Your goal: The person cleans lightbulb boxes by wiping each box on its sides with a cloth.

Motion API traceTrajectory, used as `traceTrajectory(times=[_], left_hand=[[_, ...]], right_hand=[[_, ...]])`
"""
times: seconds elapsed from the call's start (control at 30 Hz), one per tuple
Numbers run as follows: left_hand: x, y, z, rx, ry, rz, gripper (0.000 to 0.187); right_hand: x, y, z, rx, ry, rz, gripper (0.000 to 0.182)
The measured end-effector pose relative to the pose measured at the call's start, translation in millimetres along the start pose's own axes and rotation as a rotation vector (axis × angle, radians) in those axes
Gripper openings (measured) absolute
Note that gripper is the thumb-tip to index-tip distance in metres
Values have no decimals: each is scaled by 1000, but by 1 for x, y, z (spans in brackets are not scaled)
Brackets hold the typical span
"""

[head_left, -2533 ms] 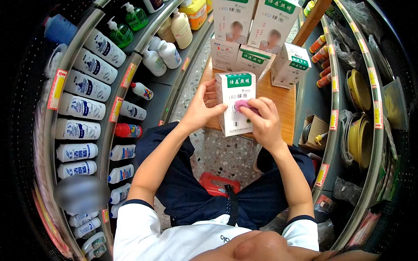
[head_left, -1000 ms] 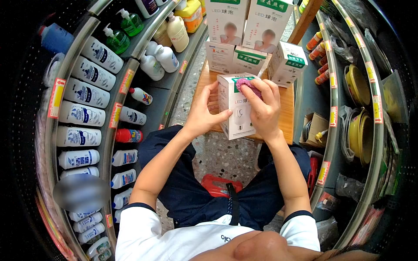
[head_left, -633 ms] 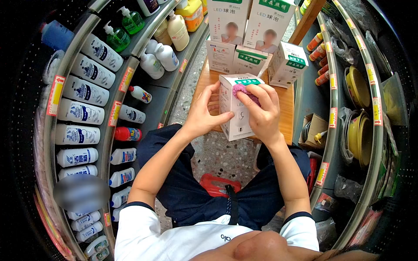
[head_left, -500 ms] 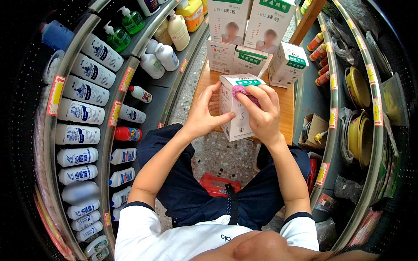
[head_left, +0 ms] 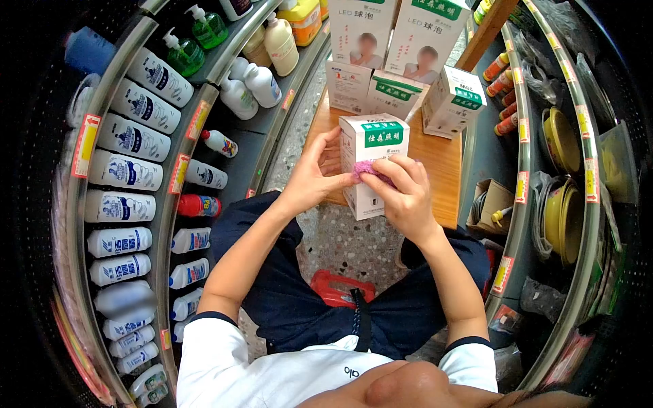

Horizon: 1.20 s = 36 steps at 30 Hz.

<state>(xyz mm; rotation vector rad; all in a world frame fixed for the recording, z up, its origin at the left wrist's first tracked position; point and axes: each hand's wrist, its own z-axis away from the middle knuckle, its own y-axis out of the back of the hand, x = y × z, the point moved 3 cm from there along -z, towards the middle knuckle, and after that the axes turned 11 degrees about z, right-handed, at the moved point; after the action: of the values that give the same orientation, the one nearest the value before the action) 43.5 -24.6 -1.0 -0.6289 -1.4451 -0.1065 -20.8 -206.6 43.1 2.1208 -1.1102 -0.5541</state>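
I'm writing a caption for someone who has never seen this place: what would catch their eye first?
Probably the white and green box in the middle, with the left hand at its side and the right hand pressing a pink cloth to its front. Next, perhaps, the rows of white bottles on the shelves to the left.

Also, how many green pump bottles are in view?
2. Both stand on the left shelf: the nearer bottle, and the farther bottle just beyond it. More may be hidden.

White bottles (head_left: 126, 170) line the left-side shelves (head_left: 253, 136).
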Motion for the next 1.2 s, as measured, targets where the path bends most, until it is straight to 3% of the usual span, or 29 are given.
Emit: traceTrajectory(times=[0.2,0.5,1.2], left_hand=[[7,2,3,-95,2,8,86],[7,4,-4,23,-18,-96,78],[6,4,-11,106,-5,-135,90]], right_hand=[[-3,5,4,-20,16,-1,27],[-17,0,14,-71,85,33,28],[-27,5,53,-198,128,-50,19]])
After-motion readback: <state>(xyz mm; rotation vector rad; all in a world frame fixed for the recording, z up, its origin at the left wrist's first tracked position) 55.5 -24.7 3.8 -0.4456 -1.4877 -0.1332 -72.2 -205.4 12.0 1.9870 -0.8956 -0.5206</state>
